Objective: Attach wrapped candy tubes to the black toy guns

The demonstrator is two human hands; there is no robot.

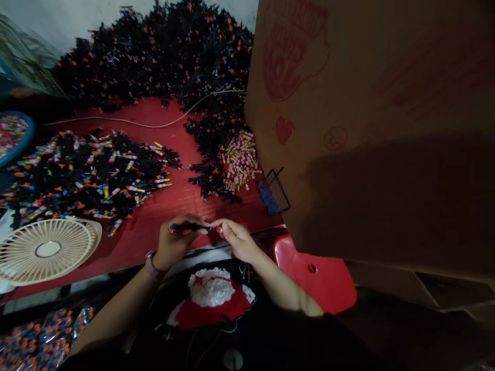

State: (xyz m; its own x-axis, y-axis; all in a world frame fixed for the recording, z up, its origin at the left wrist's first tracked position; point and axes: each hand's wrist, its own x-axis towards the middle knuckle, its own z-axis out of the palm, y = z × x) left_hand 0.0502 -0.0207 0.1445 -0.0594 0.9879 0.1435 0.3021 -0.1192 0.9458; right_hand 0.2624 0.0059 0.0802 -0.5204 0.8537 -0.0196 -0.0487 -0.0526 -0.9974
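Observation:
My left hand point(172, 239) is closed around a slim black plastic toy point(191, 227) with a blue and orange end, held level above the table's front edge. At the toy's right end, my right hand point(236, 238) pinches a small red-tipped piece point(219, 229); whether it is joined to the toy I cannot tell. Beyond my hands lies a pile of small candy tubes point(242, 159) with pink and yellow wrapping. Beside it is a heap of black toys point(211, 180). On the left, another heap of black toys point(88, 170) has similar tubes among them.
A big cardboard box point(348, 118) walls off the right side. A cream fan point(48, 249) stands at the left front. Behind are a huge mound of black toys point(162, 51) and a cable point(127, 121) across the red table point(154, 111). A red stool point(313, 273) sits below right.

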